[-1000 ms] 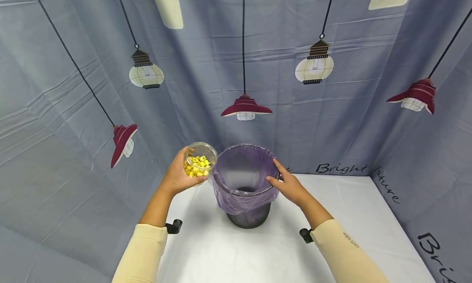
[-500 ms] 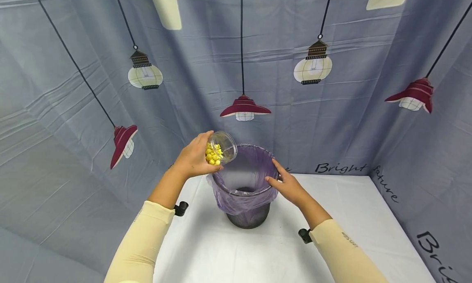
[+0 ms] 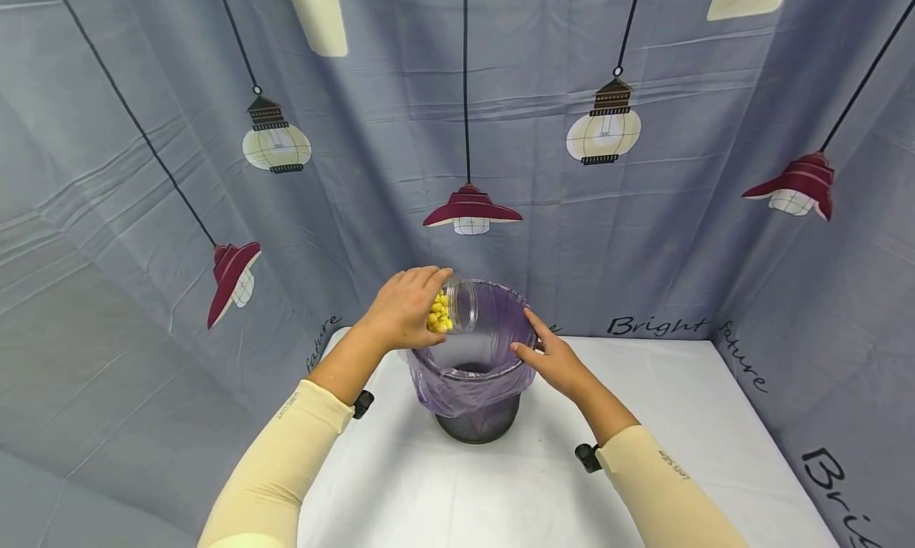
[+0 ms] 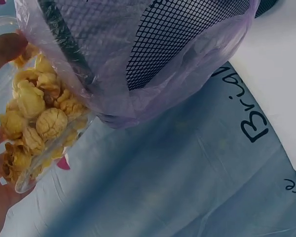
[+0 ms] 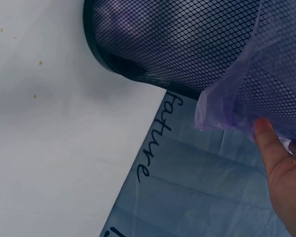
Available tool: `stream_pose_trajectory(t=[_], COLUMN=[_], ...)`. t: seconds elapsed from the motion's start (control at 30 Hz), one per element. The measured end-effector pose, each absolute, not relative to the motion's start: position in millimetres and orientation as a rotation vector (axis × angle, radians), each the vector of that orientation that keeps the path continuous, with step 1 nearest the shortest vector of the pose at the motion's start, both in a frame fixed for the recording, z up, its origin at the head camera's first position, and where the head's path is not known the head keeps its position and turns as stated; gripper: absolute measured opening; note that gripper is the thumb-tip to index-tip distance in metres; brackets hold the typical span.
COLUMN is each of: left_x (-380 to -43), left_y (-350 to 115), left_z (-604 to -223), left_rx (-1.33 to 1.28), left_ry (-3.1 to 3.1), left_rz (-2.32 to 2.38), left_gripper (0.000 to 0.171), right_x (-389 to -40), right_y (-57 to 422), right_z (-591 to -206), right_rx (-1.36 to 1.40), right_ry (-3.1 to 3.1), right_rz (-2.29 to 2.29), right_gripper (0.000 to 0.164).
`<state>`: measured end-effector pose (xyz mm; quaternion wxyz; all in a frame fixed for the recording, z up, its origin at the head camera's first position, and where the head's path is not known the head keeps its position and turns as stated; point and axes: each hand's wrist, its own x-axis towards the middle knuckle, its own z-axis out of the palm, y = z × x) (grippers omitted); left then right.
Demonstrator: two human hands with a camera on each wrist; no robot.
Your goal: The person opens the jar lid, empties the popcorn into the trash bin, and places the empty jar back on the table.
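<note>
My sleeves (image 3: 286,461) come in from the near edge over the white worktop (image 3: 643,453). My right hand (image 3: 554,361) rests with straight, relaxed fingers on the right side of the bin rim, thumb against the purple liner bag (image 3: 457,389). The black mesh waste bin (image 3: 477,425) stands upright on the worktop, the bag folded over its rim and hanging down its outer wall.

My left hand (image 3: 403,318) grips a clear round plastic tub (image 3: 457,306), fingers curled over its top and side. The tub lies tipped on its side above the left rim of the bin, its long axis about level, its open mouth pointing right over the bin's opening. It is see-through, with yellow popcorn (image 3: 438,314) heaped at the closed end by my palm.

Behind hangs a grey-blue cloth backdrop (image 3: 357,135) printed with lamps.
</note>
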<state>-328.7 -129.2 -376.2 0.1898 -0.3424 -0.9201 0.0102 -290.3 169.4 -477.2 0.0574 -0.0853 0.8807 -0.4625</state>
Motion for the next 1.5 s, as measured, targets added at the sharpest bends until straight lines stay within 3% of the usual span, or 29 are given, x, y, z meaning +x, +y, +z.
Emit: stream_pose_trajectory(t=[0.6,1.13,1.5], left_x=[-323,-323,-321], left_y=[-115,-113,-105], left_z=[-353,-356,-347], left_rx=[-0.968,-1.007,-1.032], left_ry=[-2.603,-2.526,-2.404], left_rz=[0.426,0.603,0.650], left_gripper=[0.109,0.101,0.094], right_x=[-288,-290,-292], right_y=[169,169,171], right_z=[-476,-477,-478], right_rx=[-0.261,-0.272,-0.277], right_ry=[2.659,2.694,2.696], right_rz=[-1.427,-1.385,-1.375], right_gripper=[0.081,0.086,0.078])
